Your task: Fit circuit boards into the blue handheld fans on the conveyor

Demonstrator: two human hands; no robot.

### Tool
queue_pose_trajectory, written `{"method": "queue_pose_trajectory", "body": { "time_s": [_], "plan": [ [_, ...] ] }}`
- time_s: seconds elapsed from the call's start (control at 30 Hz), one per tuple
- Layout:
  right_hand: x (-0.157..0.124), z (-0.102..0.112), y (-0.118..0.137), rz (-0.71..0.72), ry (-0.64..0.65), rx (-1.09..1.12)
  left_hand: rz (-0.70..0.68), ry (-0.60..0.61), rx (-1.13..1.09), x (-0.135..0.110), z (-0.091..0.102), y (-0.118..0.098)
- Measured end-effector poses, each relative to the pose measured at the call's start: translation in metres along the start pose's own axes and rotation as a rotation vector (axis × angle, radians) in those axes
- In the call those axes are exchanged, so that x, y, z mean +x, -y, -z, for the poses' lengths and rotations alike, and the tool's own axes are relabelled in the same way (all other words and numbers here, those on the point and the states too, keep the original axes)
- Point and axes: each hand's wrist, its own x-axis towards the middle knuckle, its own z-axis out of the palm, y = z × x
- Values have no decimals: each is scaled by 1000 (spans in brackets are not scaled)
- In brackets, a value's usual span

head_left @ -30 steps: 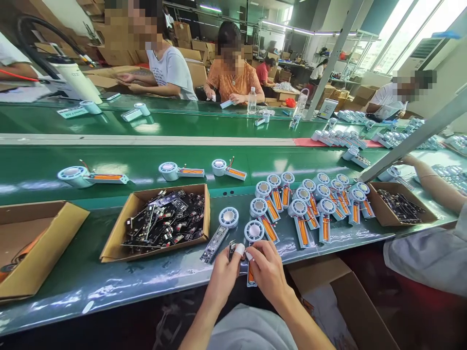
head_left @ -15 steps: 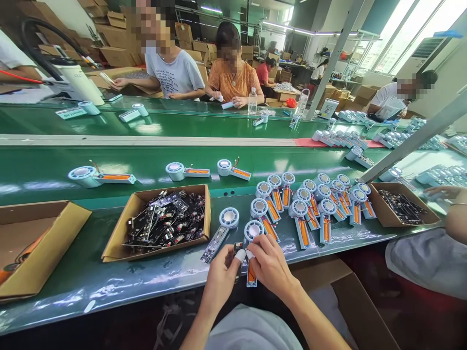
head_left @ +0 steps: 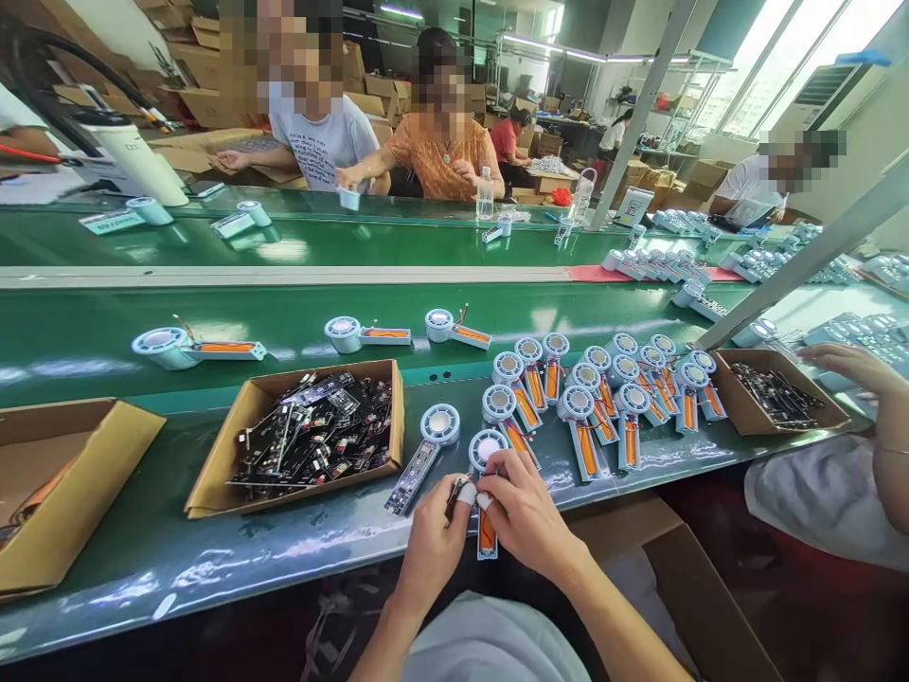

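Left hand (head_left: 433, 535): thumb and fingers clamped on a dark circuit board (head_left: 454, 496), partly hidden by them;
Right hand (head_left: 524, 507): thumb and fingertips together, near the left thumb; too small to tell what lies between;
Fan (head_left: 487, 448): round head just beyond the right hand, orange-filled handle reaching between both hands;
Second fan (head_left: 439, 423): on the counter (head_left: 270, 559), ahead of the left hand;
Box of boards (head_left: 219, 464): farther left of that hand;
Fan group (head_left: 577, 403): ahead and right of the right hand
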Motion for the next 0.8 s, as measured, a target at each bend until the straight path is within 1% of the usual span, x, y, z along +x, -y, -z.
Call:
{"method": "queue_pose_trajectory", "body": {
  "time_s": [0.07, 0.17, 0.27, 0.37, 0.43, 0.5, 0.6, 0.8],
  "plan": [
    [0, -2, -1, 21, -27, -25, 18, -4, 1, -1, -4, 1],
    [0, -4, -3, 93, -57, -102, 37, 4, -8, -1, -7, 3],
    [1, -7, -3, 138, -108, -184, 41, 16, -15, -1, -4, 2],
    [2, -10, -4, 145, -176, -240, 29, 17, 2, -2, 1, 1],
    [3, -12, -5, 152, -192, -271, 7, 16, 21, -2, 2, 0],
    [4, -12, -5, 162, -188, -298, -21, 13, 37, -3, 3, 0],
    [7, -9, -4, 152, -149, -292, -49, -4, 45, -2, 3, 1],
    [10, 3, -5, 116, -31, -153, -98, 18, 1, 3, 6, -2]
  ]
}}
